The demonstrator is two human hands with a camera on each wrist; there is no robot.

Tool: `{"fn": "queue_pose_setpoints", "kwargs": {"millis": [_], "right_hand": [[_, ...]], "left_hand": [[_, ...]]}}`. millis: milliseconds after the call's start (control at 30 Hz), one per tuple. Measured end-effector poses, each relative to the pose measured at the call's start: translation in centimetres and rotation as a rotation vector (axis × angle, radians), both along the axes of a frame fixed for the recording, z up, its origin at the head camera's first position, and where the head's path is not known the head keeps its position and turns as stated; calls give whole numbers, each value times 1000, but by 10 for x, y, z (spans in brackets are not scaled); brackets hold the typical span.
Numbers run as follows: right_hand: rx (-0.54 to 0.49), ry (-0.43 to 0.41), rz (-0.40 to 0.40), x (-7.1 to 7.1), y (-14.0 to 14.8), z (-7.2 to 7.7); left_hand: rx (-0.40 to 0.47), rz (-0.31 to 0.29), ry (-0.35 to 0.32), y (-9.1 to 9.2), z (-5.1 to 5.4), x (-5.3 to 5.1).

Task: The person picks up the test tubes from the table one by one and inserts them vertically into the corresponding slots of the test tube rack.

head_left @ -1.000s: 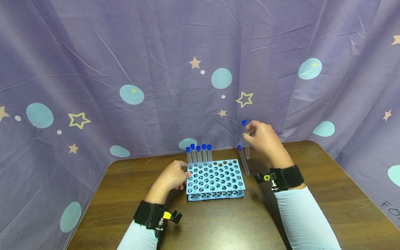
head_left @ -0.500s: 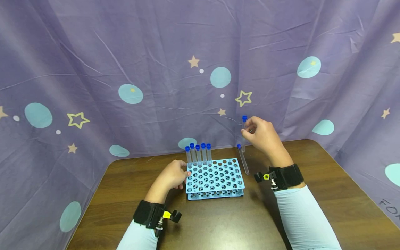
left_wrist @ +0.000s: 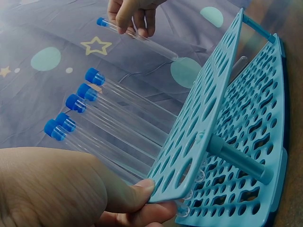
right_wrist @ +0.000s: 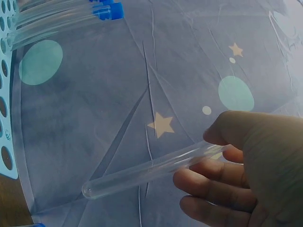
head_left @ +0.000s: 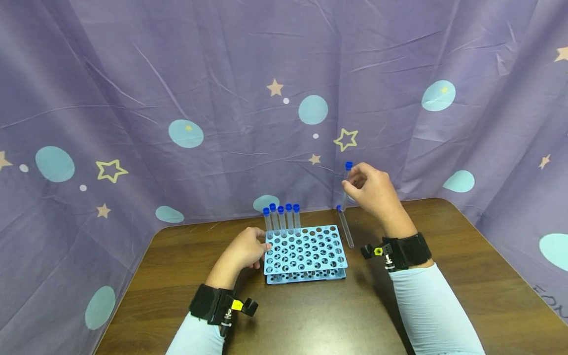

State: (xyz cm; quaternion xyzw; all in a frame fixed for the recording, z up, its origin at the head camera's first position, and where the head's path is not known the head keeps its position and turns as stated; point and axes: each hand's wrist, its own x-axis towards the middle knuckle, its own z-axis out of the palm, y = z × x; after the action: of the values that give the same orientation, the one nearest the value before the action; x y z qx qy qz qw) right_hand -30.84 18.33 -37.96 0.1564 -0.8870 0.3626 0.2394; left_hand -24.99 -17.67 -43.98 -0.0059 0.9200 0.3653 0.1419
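My left hand pinches the left edge of a light-blue test tube rack, thumb on the upper plate and fingers beneath, as the left wrist view shows. Several clear test tubes with blue caps stand in the rack's back row at the left end. Above the table, behind the rack's right end, my right hand pinches another clear test tube between thumb and fingers. Its blue cap points up in the head view. One more capped test tube lies on the table just right of the rack.
The wooden table ends at the back against a purple curtain printed with stars and blue spots. Most holes of the rack hold no tube. Bare wood shows in front of the rack.
My right hand has risen slightly with its test tube, whose lower end has swung left over the lying tube's cap. The left hand and the rack keep their place.
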Motion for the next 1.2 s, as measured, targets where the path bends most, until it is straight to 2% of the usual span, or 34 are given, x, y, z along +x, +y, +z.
{"fn": "queue_pose_setpoints", "kwargs": {"millis": [367,600,800,1200], "right_hand": [[-16,106,44,3,-4,3],[-36,132,62,6,-7,5],[-42,134,89,10,-12,7],[-68,82,176,18,-31,10]], "left_hand": [[1,0,5,1,-1,0],[-1,1,3,1,-2,-1],[-5,-3,-2,1,-1,0],[-6,-1,-2,0,0,0]]}}
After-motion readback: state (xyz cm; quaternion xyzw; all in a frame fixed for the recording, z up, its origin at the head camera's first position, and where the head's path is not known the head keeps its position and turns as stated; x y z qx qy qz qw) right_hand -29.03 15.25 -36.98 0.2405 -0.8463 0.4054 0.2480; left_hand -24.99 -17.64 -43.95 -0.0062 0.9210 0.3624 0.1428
